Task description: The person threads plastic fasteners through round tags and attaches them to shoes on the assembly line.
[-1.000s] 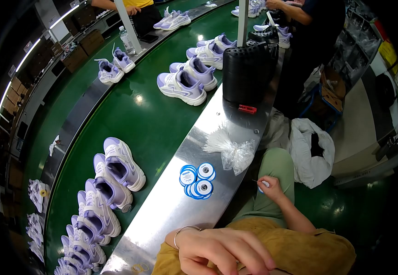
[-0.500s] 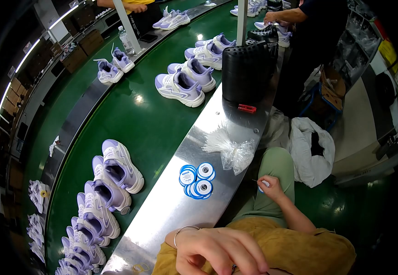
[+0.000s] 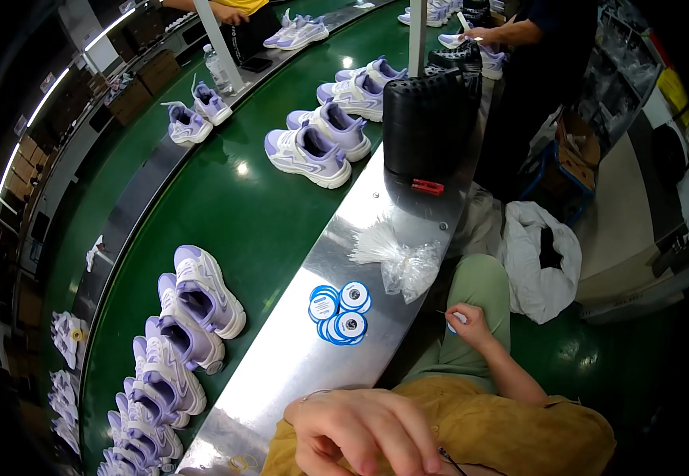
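Note:
My left hand [image 3: 364,428] is large at the bottom, close to the camera, back upward, a thin bracelet at its wrist. Its fingers are bent and loosely apart, holding nothing that I can see. A thin dark cord [image 3: 451,460] shows beside its fingertips. On my green-trousered leg, my right hand [image 3: 469,324] is closed on a round blue-and-white tag [image 3: 453,322], mostly hidden by the fingers. A thin strand sticks out from that hand. Several similar round tags [image 3: 339,313] lie overlapped on the metal ledge [image 3: 297,357]. Beyond them rests a bunch of clear plastic fasteners [image 3: 398,258].
Purple-and-white sneakers [image 3: 209,293] stand in rows on the green conveyor [image 3: 225,206]. A black container [image 3: 416,131] and a red tool [image 3: 427,187] sit farther along the ledge. A white sack [image 3: 541,262] stands at right. Two other people work at the far end.
My left hand has shifted slightly left, and the dark cord now shows beside its fingertips. My right hand stays put. The nearer sneakers have moved slightly left. A co-worker's hand at the top has moved.

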`<action>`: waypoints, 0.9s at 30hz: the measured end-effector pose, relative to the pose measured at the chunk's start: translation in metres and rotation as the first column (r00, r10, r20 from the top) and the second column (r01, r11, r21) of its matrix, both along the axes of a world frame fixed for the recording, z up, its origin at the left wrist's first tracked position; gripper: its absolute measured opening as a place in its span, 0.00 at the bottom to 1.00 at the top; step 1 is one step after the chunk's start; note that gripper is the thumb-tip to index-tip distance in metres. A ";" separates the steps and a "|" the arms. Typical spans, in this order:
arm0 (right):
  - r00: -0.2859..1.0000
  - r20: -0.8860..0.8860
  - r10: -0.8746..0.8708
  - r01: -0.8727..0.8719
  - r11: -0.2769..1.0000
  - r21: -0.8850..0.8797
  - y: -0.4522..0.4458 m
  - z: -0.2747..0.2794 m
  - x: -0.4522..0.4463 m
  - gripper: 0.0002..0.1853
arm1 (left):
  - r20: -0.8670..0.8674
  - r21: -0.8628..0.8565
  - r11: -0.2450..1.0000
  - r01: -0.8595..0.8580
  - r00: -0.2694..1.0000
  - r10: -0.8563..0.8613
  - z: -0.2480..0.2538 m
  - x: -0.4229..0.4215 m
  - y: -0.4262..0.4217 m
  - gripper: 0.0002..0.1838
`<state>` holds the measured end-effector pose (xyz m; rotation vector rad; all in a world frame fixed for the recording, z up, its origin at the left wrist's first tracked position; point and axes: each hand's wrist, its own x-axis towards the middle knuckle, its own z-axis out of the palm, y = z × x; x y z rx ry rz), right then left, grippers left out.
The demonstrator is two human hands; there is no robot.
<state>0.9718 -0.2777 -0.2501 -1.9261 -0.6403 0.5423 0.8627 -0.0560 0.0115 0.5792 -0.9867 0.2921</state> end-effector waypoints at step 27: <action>0.965 -0.226 -0.132 0.161 0.980 0.116 0.000 0.003 0.020 0.04 | -0.400 0.108 0.904 -0.414 0.814 0.421 0.003 0.006 0.001 0.07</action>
